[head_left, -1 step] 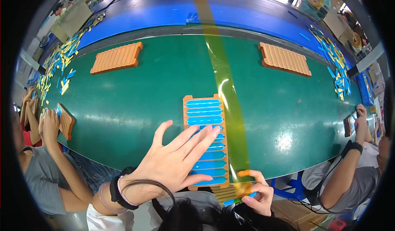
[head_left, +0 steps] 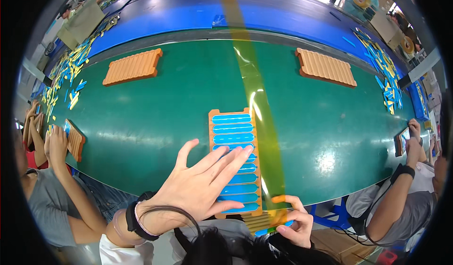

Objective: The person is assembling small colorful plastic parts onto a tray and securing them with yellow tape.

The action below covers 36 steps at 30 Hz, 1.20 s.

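This place looks like a factory workshop: one long green worktable [head_left: 188, 90], a wide blue conveyor-like surface [head_left: 160, 17] at twelve o'clock, heaps of blue and yellow strips [head_left: 81, 52] near ten and two o'clock, and co-workers [head_left: 52, 206] at eight and four o'clock.

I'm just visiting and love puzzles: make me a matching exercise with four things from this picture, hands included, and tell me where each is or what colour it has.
1. left hand
2. right hand
3. tape
4. tabletop

A. see-through yellow
B. at the lower end of the long see-through strip
C. green
D. spread over blue strips in a tray

Pairs: 1-D, 2-B, 3-A, 4-C
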Tool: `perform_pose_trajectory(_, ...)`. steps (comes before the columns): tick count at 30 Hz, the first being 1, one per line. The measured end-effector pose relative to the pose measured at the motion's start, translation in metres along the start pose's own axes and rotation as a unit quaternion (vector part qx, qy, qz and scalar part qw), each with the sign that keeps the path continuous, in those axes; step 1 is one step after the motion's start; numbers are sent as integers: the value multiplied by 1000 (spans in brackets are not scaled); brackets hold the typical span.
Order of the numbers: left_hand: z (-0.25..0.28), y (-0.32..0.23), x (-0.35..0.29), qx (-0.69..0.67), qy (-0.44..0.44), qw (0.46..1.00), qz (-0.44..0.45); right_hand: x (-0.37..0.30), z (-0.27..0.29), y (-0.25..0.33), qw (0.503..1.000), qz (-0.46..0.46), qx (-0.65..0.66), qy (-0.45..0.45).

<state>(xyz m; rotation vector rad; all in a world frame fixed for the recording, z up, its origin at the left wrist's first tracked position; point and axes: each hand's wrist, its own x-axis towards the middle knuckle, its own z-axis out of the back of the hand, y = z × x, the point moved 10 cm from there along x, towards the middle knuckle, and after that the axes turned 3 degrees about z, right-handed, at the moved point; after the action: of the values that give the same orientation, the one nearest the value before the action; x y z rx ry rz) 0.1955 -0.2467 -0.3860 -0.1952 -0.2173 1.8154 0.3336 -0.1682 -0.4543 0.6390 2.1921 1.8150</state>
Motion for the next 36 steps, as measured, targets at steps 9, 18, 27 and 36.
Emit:
perform_pose_trajectory(9, 5, 8, 3, -32, 8, 999, 34, -1, -1, -4, 999, -33, -22, -4)
perform_pose_trajectory(18, 13, 41, 4, 13, 4, 1000, 20, -5, -32, -10, 994, -45, -53, 82)
perform_pose_trajectory(27, 8, 36, -4, -5, 17, 1000, -19, -7, -31, -7, 995, -49, -59, 61)
perform_pose_trajectory(36, 12, 35, -8, 94, -41, 993, -62, -8, -37, -10, 995, -70, -42, 59)
